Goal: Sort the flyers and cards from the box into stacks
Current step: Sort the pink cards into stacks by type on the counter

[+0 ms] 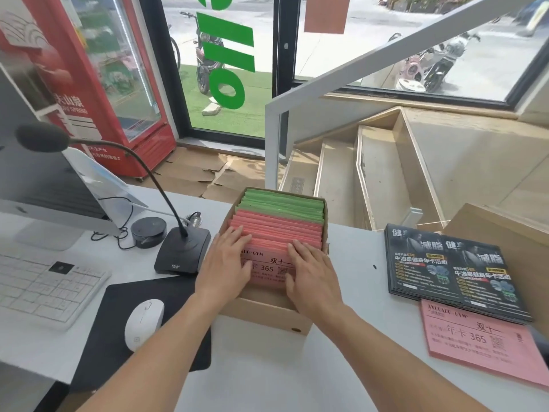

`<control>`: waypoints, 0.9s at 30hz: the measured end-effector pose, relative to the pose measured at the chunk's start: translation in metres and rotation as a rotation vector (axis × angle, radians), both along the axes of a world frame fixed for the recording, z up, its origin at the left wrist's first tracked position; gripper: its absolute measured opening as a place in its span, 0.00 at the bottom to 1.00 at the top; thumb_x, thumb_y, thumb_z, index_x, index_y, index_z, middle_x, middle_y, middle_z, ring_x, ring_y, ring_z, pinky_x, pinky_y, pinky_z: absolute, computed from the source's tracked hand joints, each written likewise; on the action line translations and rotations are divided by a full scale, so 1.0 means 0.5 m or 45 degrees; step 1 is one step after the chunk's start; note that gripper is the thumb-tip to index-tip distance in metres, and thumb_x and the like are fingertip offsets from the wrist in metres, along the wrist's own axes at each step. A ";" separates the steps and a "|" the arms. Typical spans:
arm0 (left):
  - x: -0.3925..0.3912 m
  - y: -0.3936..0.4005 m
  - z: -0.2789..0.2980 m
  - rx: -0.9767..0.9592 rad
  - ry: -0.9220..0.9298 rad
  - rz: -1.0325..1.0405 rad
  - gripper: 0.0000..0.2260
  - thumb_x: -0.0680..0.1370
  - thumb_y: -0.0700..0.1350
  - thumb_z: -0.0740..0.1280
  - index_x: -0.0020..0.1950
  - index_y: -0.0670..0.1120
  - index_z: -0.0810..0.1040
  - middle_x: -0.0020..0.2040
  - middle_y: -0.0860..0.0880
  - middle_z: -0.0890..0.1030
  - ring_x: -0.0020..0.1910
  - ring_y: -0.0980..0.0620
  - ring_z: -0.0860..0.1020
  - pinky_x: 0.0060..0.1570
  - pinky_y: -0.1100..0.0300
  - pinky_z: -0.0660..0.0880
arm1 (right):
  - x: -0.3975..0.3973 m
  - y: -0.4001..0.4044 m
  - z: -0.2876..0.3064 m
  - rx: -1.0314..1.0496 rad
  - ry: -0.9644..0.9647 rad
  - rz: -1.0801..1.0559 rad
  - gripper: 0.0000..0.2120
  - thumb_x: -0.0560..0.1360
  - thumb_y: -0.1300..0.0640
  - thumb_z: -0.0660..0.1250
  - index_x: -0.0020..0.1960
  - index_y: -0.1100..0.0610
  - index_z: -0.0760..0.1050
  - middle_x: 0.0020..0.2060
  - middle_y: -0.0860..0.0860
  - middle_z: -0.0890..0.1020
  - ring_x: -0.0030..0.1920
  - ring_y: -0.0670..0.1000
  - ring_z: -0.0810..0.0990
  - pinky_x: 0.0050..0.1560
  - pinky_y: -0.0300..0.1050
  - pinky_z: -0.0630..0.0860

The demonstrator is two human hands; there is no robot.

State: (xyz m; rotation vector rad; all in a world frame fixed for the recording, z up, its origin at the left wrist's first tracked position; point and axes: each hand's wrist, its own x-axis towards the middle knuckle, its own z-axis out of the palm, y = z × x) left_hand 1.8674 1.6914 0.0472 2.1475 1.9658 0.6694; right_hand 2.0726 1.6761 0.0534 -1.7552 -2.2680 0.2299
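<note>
The pink cards (276,233) stood packed in the box (267,315), both hands' fingers (300,248) lay flat on them, grasping nothing, so a careless pull could spill many.

The cardboard box (298,318) is plain brown. Inside it, the pink cards (276,233) stand at the near side and the green cards (282,203) at the far side. The front pink card carries dark printed letters. On the white counter (341,367), the pink stack (475,340) at the right has the same dark print. The black flyers (445,263) show white characters, yellow labels and a grey figure. The mouse pad (118,337) is black, the mouse (144,322) is white, and the keyboard (44,289) is white. The microphone base (181,251) is black. The fridge (98,84) behind is red with white characters. The window sticker (225,55) is bright green.
</note>
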 end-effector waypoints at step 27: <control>0.001 -0.013 0.014 0.024 -0.082 -0.002 0.22 0.79 0.46 0.70 0.74 0.53 0.74 0.78 0.54 0.68 0.79 0.54 0.60 0.78 0.56 0.53 | 0.000 -0.010 -0.021 0.259 0.074 -0.024 0.20 0.73 0.58 0.72 0.64 0.47 0.80 0.58 0.44 0.82 0.57 0.50 0.79 0.58 0.48 0.75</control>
